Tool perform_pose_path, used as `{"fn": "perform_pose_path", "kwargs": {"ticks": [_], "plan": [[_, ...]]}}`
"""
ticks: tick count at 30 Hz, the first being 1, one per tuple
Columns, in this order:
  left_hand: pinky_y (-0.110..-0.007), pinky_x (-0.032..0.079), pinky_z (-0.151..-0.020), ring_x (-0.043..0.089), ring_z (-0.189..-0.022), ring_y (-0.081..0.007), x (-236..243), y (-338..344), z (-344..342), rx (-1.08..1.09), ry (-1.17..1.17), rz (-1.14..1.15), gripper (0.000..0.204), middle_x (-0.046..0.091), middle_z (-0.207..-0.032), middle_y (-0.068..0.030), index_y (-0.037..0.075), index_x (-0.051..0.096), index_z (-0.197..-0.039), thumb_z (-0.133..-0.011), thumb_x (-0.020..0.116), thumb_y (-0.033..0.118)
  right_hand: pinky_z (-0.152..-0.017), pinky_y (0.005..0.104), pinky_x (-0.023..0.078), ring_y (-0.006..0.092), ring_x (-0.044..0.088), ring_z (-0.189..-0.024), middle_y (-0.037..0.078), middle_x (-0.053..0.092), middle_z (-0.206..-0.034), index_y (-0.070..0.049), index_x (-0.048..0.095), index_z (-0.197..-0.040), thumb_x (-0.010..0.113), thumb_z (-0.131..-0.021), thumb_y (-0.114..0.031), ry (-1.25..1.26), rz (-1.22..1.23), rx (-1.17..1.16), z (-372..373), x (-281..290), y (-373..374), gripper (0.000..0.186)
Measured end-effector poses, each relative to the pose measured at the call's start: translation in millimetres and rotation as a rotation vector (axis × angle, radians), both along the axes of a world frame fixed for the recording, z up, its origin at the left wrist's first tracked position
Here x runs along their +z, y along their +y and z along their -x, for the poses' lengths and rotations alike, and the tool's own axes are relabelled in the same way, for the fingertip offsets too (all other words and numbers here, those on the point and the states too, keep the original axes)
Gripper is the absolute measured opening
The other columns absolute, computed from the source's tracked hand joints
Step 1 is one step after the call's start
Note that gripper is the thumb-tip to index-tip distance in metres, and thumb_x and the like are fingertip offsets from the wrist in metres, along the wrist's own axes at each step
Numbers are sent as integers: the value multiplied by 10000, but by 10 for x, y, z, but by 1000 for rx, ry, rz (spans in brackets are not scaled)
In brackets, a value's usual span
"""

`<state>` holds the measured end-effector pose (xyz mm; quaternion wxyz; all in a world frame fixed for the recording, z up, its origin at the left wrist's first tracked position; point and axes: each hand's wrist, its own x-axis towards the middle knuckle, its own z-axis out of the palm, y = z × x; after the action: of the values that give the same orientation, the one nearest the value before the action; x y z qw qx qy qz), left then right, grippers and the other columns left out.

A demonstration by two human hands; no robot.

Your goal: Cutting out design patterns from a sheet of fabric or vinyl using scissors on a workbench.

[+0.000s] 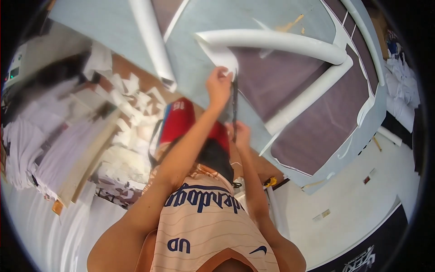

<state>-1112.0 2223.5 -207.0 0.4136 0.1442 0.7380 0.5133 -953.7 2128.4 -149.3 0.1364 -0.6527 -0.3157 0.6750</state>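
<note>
Far to the left of the fingers lie stacked white sheets [63, 131], then, nearer, a heap of white scraps [131, 88]. Just up and left of the left fingertips, a white tube [152, 43] slants across the grey-blue table [190, 50]. The left hand [219, 86] has thumb and fingers pinching the lower edge of a curled white paper [222, 55], which reaches up and away from them. Close to that pinch stands the upper end of a long dark tool [234, 104], perhaps scissors; its lower end meets the right hand [240, 132], whose fingers seem curled round it, though blur hides the exact grip. Right of both hands, a brown sheet [272, 75] spreads beneath a long white roll [276, 44]. The step in hand looks like trimming the paper's edge; the next move seems to call for steady tension from the left fingers and the tool kept clear of them.
</note>
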Motion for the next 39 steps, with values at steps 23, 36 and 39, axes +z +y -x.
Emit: {"fn": "perform_pose_path", "kwargs": {"ticks": [23,36,39], "plan": [[-219,497,-664,636,-739,-80,-52,-204,20,37,-330,-144,200,651,-826,-13,-3,651,-1083,-911,726,66,-407,203,296,17,423,-436,-74,490,-566,-86,590,-740,822,-863,-208,96,10,475,-431,65,1325,289],[-300,519,-708,629,-782,-159,52,-219,68,-124,145,-39,349,604,-877,-59,41,624,-1226,-892,718,81,-422,199,289,15,423,-449,-68,497,-566,-73,609,-744,821,-863,-224,143,-59,608,-283,-127,1750,287],[-378,525,-801,622,-932,-271,330,-7,424,-291,783,-2,413,615,-1014,-122,80,634,-1271,-872,726,137,-422,207,288,16,418,-452,-64,485,-555,-70,604,-726,825,-859,-235,87,-7,597,-310,-105,1722,306]]}}
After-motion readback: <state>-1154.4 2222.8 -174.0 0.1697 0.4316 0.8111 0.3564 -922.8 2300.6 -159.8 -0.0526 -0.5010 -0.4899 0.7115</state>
